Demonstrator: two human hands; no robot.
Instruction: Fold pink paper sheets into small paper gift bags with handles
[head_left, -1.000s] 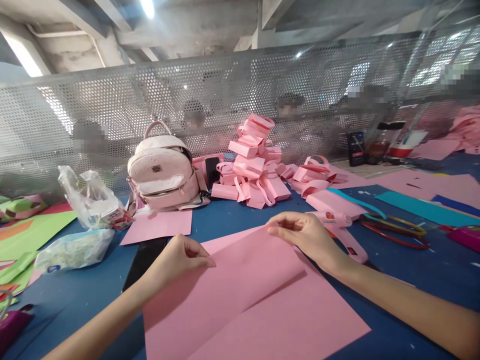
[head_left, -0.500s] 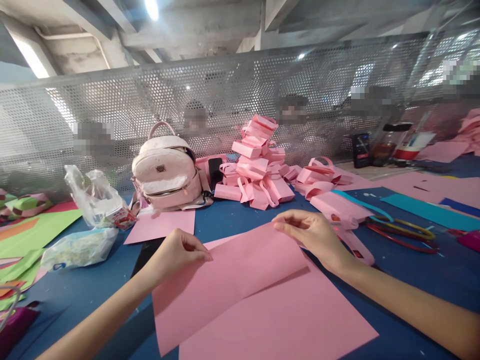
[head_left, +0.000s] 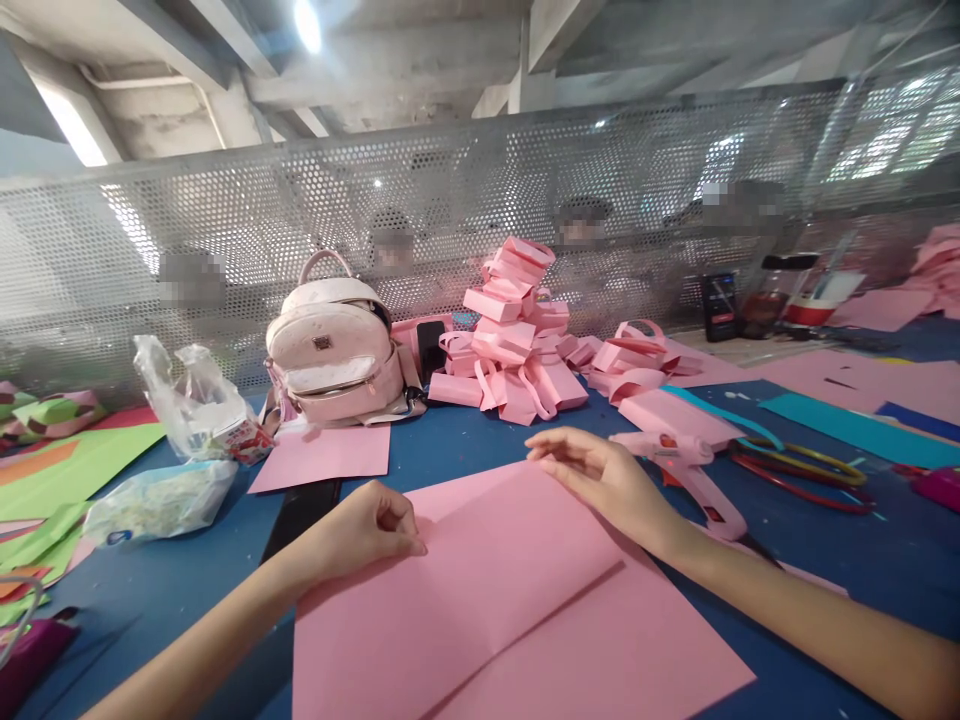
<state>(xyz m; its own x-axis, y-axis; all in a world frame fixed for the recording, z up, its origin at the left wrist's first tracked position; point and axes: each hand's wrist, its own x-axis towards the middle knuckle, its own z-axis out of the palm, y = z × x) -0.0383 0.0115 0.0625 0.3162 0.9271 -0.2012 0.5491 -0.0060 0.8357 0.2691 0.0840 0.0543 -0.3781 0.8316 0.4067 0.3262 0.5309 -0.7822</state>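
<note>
- The left hand (head_left: 367, 530) has its finger and thumb shut on the top pink sheet (head_left: 472, 560), near its far left edge.
- The right hand (head_left: 600, 475) is bent at the far right corner; I can't tell how tight.
- That sheet lies partly over the lower pink sheet (head_left: 645, 640) on the blue counter (head_left: 150, 600).
- Soft, even fingers should stop wrinkles.
- The pink glue gun (head_left: 697, 480) is close by the right arm, so bumps could happen.

We see smooth, matt pink paper (head_left: 465, 570), a crinkled, glossy clear plastic bag (head_left: 196, 395), and a perforated metal screen (head_left: 300, 200) with a dull sheen.
</note>
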